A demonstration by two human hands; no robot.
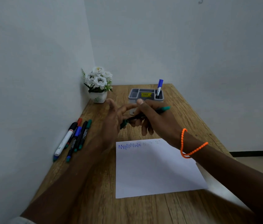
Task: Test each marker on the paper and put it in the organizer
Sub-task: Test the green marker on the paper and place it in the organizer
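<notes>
Right hand (153,120): raised above the worktop (143,210), between paper and organizer; grip clamped on the barrel of the green marker (145,116), fingers curled round it.
Green marker: held nearly level, teal rear end pointing right, front end toward the left hand; clear of the paper.
Left hand (114,120): raised beside the right hand, fingers spread and relaxed; a green cap (124,123) sits at its fingers by the marker's front end. Whether the grip pinches the cap cannot be told.
Paper (156,172): white sheet lying flat on the worktop, below the hands; blue zigzag scribble (128,146) along its top left edge.
Organizer (145,94): grey, compartmented, at the far side of the worktop, with a yellow label on it; partly hidden by the hands.
Blue marker (159,88): standing tilted in the organizer's right compartment, blue cap uppermost.
Remaining markers (73,139): a cluster lying on the worktop at the left edge, near the wall; caps red, blue, green and black.
Flower pot (98,84): white flowers, far left corner.
Right wrist: orange bead bracelet (190,145).
</notes>
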